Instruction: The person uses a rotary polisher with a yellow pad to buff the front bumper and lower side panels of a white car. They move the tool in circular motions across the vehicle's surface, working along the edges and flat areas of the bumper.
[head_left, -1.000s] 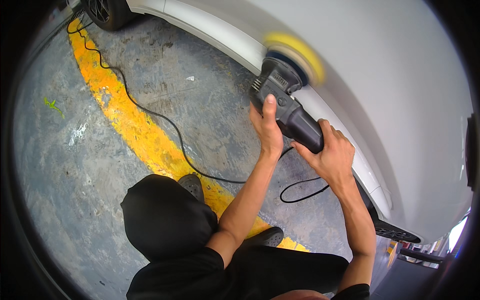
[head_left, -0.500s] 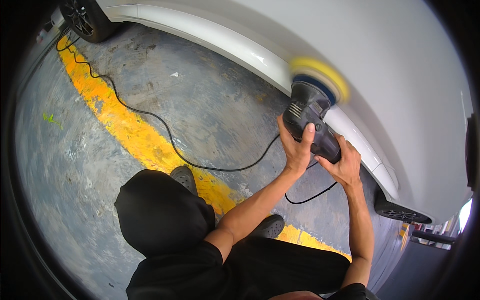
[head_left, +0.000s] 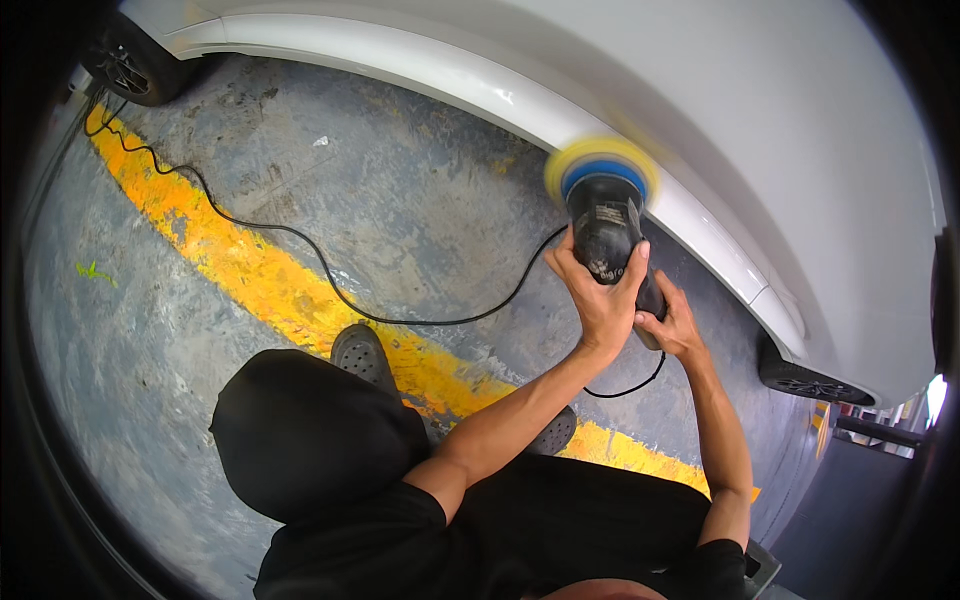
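Centrally, a black power polisher (head_left: 607,225) was held in both bare hands beside the lower flank of a white car (head_left: 800,150), its handle end toward the person and its round head pointing away. The left hand (head_left: 603,312) gripped the body of the tool from below, the thumb lying along the right side and the other digits curled around the left. The right hand (head_left: 678,320) was closed around the rear handle, just behind and to the right of the left hand. At the head, a blue disc (head_left: 606,172) backed a yellow pad (head_left: 600,150) with a blurred rim. The pad overlapped the car's glossy sill (head_left: 450,85) and seemed to touch it, though the blur left the exact contact uncertain. A black cord (head_left: 325,265) curved over the worn grey floor (head_left: 420,230) and across a chipped yellow stripe (head_left: 240,270), reaching toward the front-left dark wheel (head_left: 128,65) in the upper left corner; a second wheel (head_left: 815,385) showed at the right. Two grey perforated shoes (head_left: 362,357) stood near the stripe, one partly hidden by the left forearm. A small green leaf (head_left: 95,272) lay well apart, at the far left.
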